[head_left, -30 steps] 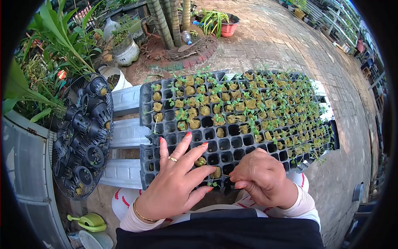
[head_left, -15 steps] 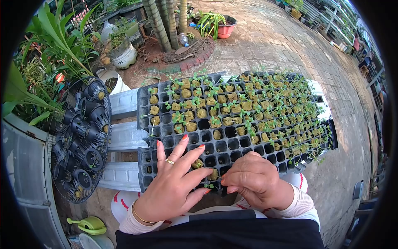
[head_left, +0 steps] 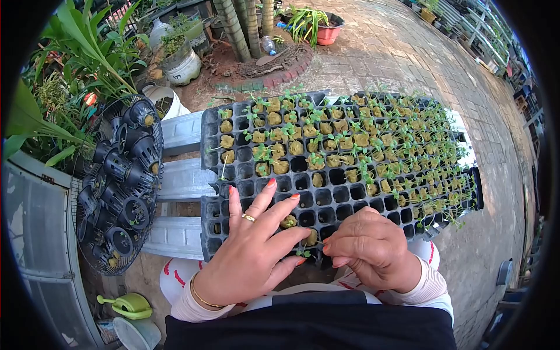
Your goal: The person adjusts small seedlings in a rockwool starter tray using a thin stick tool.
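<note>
My left hand [head_left: 251, 245] lies spread over the near side of the black seedling tray [head_left: 211, 210], fingers apart. Its index fingertip is at a brown sponge-like plug [head_left: 312, 237], and the thumb is beside a small green seedling [head_left: 303, 253] at the tray's near edge. Just right of that plug, my right hand [head_left: 370, 248] is closed in a pinch. Something thin seems to show at its fingertips, too small to name. Another plug [head_left: 288, 221] sits in a cell between the left fingers. Many farther cells hold plugs with sprouts [head_left: 350, 140].
The tray rests on grey slats [head_left: 181, 184]. At left stands a wire basket [head_left: 161, 175] of black net pots [head_left: 137, 181]. A green watering can [head_left: 131, 305] and bucket [head_left: 137, 332] are at lower left. Potted plants and trunks [head_left: 233, 29] stand beyond, beside brick paving [head_left: 385, 64].
The whole view has shifted slightly, with the tray and surroundings appearing a little farther right and the tray slightly higher. Both hands keep nearly the same pose at the same plug.
</note>
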Tool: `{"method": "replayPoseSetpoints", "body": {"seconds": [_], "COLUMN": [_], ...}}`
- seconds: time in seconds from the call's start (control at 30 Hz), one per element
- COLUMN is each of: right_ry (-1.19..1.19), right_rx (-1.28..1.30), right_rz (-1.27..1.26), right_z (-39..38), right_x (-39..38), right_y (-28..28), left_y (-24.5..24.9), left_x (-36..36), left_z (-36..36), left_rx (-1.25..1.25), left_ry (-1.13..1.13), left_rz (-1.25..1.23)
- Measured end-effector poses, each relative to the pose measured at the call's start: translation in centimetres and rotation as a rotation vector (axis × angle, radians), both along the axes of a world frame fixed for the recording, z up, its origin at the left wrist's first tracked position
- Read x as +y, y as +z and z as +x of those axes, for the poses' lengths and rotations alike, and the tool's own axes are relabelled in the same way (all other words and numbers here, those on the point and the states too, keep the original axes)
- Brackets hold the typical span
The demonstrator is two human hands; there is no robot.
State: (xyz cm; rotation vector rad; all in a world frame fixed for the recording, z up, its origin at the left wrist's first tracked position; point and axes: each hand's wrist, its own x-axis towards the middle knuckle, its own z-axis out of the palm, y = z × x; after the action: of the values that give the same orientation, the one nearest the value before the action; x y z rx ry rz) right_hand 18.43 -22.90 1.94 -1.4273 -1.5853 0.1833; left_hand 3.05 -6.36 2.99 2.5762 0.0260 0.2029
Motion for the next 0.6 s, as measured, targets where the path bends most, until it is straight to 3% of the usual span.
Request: {"method": "replayPoseSetpoints", "body": {"seconds": [0.6], "right_ry": [-0.017], "right_rx": [0.005], "right_rz": [-0.009], "right_z": [0.16], "right_x": [-0.32], "right_y": [0.6], "left_y": [-0.03], "left_x": [0.15], "left_z": [0.08], "left_rx": [0.019], "left_ry": [-0.021], "left_rz": [0.033]}}
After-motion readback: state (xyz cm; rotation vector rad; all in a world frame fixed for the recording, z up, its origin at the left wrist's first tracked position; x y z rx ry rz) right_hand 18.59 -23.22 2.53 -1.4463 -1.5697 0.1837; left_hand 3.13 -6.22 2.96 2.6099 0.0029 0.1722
